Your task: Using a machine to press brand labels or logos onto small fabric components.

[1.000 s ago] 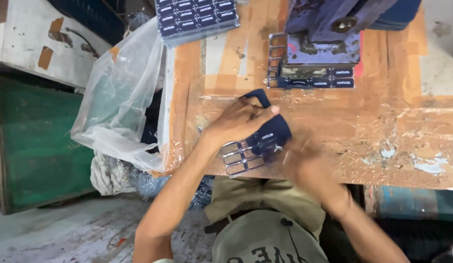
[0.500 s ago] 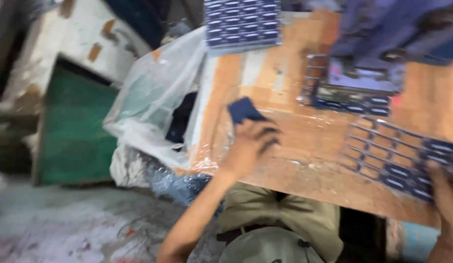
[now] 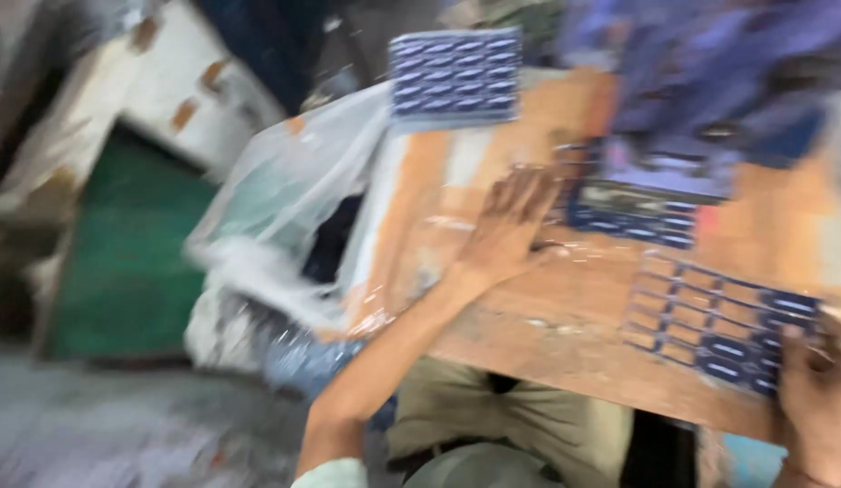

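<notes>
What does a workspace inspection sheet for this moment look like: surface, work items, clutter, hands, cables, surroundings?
Surface: worn wooden table, orange-brown, scuffed with pale marks; the picture is motion-blurred.
Work items: dark blue slotted rack lying flat near the right front edge; second blue rack at the far edge.
Clutter: clear plastic bag hanging off the table's left side; blue machine at the back right, blurred.
Hands: left hand flat on the tabletop, fingers spread, holding nothing that can be seen; right hand at the slotted rack's right end, grip too blurred to judge.
Cables: nothing seen.
Surroundings: green panel and chipped white board to the left; grey floor.
</notes>
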